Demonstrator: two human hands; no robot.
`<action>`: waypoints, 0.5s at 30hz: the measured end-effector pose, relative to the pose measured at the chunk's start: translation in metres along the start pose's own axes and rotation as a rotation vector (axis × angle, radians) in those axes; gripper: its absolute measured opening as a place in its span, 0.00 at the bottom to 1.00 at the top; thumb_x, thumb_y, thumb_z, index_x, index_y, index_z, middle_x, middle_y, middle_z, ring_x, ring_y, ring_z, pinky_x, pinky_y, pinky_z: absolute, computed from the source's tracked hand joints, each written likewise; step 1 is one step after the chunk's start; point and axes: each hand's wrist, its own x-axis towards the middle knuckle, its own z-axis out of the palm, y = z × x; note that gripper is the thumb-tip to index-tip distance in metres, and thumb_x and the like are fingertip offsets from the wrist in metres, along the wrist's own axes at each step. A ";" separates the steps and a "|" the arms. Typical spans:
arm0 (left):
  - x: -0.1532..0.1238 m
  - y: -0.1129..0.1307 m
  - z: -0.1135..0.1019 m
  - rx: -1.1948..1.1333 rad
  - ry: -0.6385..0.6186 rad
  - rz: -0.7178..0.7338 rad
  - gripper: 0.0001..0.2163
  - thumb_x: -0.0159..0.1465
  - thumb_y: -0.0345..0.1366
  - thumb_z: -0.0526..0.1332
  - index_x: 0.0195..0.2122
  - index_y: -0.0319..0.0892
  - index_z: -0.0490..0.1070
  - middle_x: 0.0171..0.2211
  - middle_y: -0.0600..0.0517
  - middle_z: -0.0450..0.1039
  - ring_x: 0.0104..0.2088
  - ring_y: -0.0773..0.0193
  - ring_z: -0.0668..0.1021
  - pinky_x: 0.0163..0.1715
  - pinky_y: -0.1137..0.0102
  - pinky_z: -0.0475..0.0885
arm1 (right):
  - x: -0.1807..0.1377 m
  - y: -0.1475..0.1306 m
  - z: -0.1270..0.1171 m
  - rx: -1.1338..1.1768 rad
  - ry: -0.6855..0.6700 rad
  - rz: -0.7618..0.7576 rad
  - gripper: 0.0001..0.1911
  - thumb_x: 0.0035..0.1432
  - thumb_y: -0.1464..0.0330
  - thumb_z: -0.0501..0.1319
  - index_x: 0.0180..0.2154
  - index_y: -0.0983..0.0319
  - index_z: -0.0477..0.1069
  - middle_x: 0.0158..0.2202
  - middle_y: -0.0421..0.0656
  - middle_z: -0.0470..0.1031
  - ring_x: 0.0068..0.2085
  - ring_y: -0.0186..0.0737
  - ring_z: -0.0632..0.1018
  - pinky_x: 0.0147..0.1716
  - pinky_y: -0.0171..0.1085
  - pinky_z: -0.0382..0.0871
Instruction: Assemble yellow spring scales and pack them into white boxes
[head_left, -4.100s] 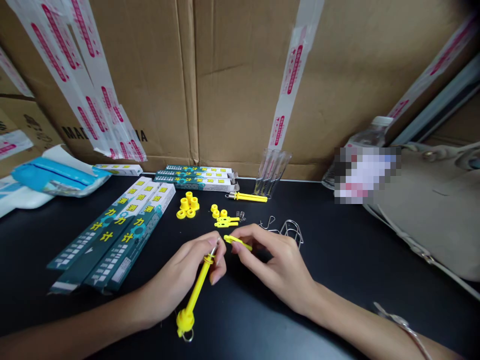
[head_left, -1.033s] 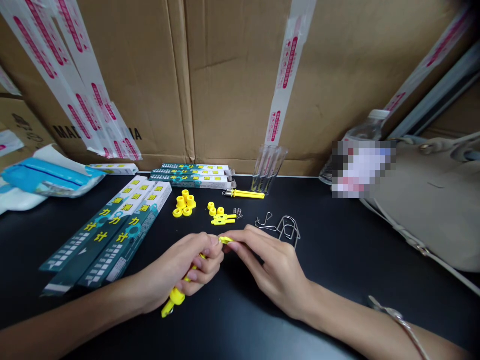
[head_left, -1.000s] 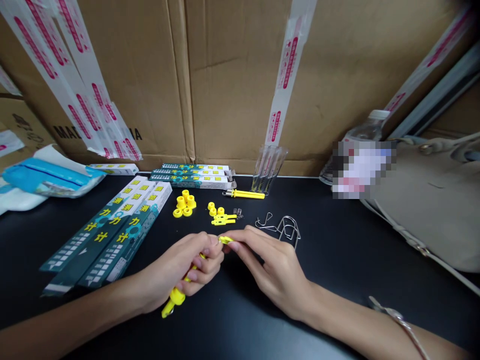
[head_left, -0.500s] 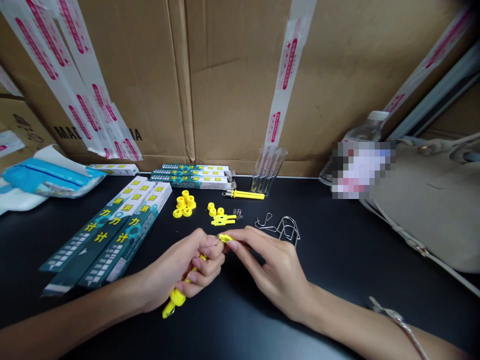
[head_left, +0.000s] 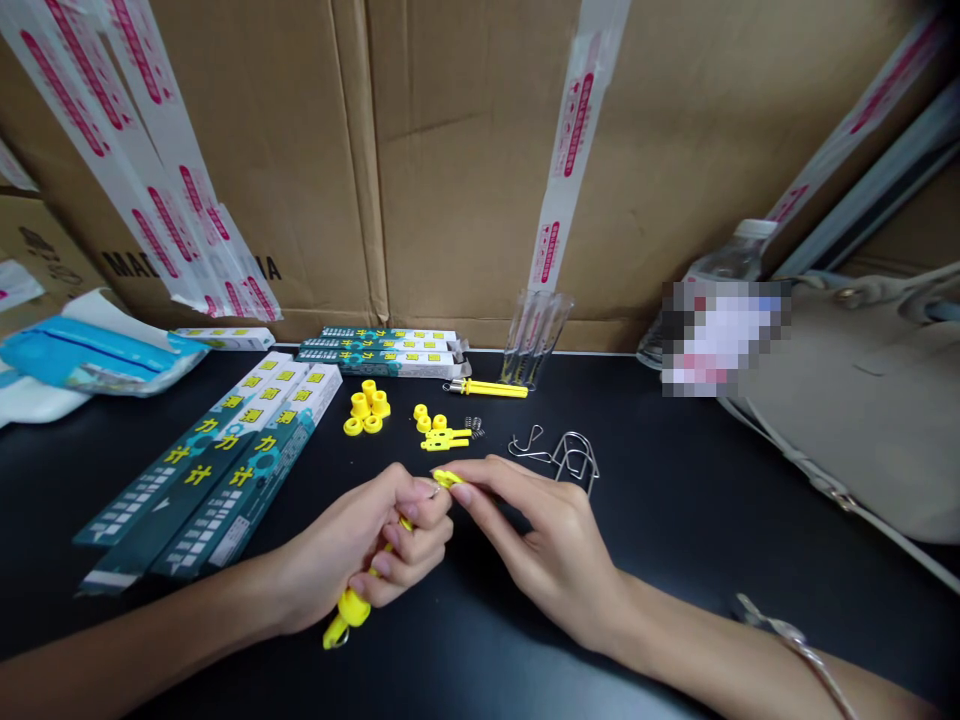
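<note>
My left hand (head_left: 390, 530) is closed around a yellow spring-scale rod (head_left: 354, 606); its round collar and a tab with a small wire loop stick out below the fist. Between the left thumb and forefinger a thin metal wire end (head_left: 435, 491) shows. My right hand (head_left: 536, 530) pinches a small yellow plastic piece (head_left: 448, 479) against that wire end. Whether the two are hooked together I cannot tell. Just beyond the hands lie flat yellow plastic pieces (head_left: 447, 439), small springs (head_left: 474, 425), small yellow rings (head_left: 422, 418) and larger yellow collars (head_left: 367, 405).
Bent metal hooks (head_left: 576, 456) lie behind my right hand. Farther back are a yellow rod assembly (head_left: 491, 389) and standing clear tubes (head_left: 534, 340). Printed boxes (head_left: 217, 465) lie at left, with more boxes (head_left: 382, 350) behind. A bottle (head_left: 739, 255) and a bag (head_left: 862, 410) stand at right.
The yellow piece in my right hand has tilted slightly and sits a little closer to the left thumb. The rod's lower end has dipped slightly. Both hands keep their grips.
</note>
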 end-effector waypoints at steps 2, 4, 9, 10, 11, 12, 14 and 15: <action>0.000 -0.001 -0.003 -0.027 -0.024 0.025 0.15 0.58 0.40 0.58 0.21 0.45 0.51 0.16 0.64 0.45 0.17 0.73 0.44 0.11 0.80 0.40 | -0.001 0.000 -0.001 0.000 -0.004 -0.008 0.11 0.67 0.76 0.58 0.48 0.62 0.74 0.40 0.43 0.81 0.37 0.37 0.81 0.40 0.34 0.77; 0.000 -0.001 -0.005 -0.041 -0.035 0.032 0.16 0.59 0.41 0.58 0.22 0.45 0.51 0.16 0.64 0.45 0.17 0.73 0.44 0.11 0.80 0.40 | -0.001 0.000 -0.001 -0.011 -0.008 -0.022 0.11 0.67 0.77 0.58 0.48 0.63 0.74 0.39 0.44 0.81 0.36 0.37 0.80 0.39 0.34 0.76; 0.001 -0.002 -0.004 -0.028 -0.031 0.029 0.16 0.61 0.41 0.58 0.22 0.44 0.51 0.16 0.64 0.44 0.17 0.73 0.44 0.11 0.81 0.39 | -0.001 0.001 -0.003 -0.017 -0.009 -0.047 0.12 0.66 0.78 0.58 0.49 0.64 0.74 0.38 0.44 0.80 0.35 0.37 0.78 0.36 0.35 0.74; 0.001 -0.002 -0.004 -0.019 -0.027 0.025 0.16 0.61 0.41 0.58 0.21 0.44 0.50 0.16 0.64 0.44 0.17 0.74 0.44 0.11 0.81 0.39 | -0.001 0.001 -0.003 -0.015 -0.007 -0.051 0.12 0.66 0.78 0.58 0.49 0.64 0.74 0.37 0.44 0.80 0.34 0.37 0.78 0.36 0.34 0.74; 0.001 -0.002 -0.003 -0.011 -0.021 0.024 0.16 0.61 0.41 0.57 0.21 0.44 0.50 0.17 0.64 0.44 0.17 0.74 0.44 0.11 0.81 0.39 | -0.001 0.001 -0.003 -0.016 -0.002 -0.054 0.12 0.66 0.78 0.58 0.49 0.64 0.74 0.37 0.44 0.80 0.34 0.37 0.78 0.36 0.34 0.73; 0.001 -0.001 -0.003 -0.002 -0.015 0.021 0.16 0.61 0.41 0.57 0.21 0.44 0.50 0.17 0.64 0.44 0.17 0.74 0.44 0.11 0.81 0.39 | -0.001 0.000 -0.003 -0.016 0.000 -0.057 0.13 0.66 0.78 0.58 0.49 0.63 0.74 0.37 0.44 0.80 0.33 0.37 0.77 0.35 0.35 0.73; 0.000 -0.001 -0.002 0.012 -0.011 0.019 0.16 0.61 0.40 0.56 0.21 0.44 0.50 0.17 0.63 0.44 0.17 0.73 0.44 0.11 0.81 0.40 | -0.001 0.000 -0.003 -0.016 0.003 -0.068 0.14 0.66 0.79 0.58 0.50 0.63 0.74 0.37 0.44 0.80 0.33 0.37 0.77 0.34 0.35 0.73; 0.000 -0.001 -0.002 0.019 -0.012 0.019 0.15 0.61 0.40 0.56 0.21 0.44 0.50 0.17 0.63 0.44 0.17 0.74 0.44 0.11 0.81 0.40 | -0.002 0.000 -0.003 -0.016 0.002 -0.074 0.14 0.66 0.79 0.58 0.50 0.63 0.73 0.37 0.44 0.80 0.33 0.37 0.76 0.34 0.35 0.72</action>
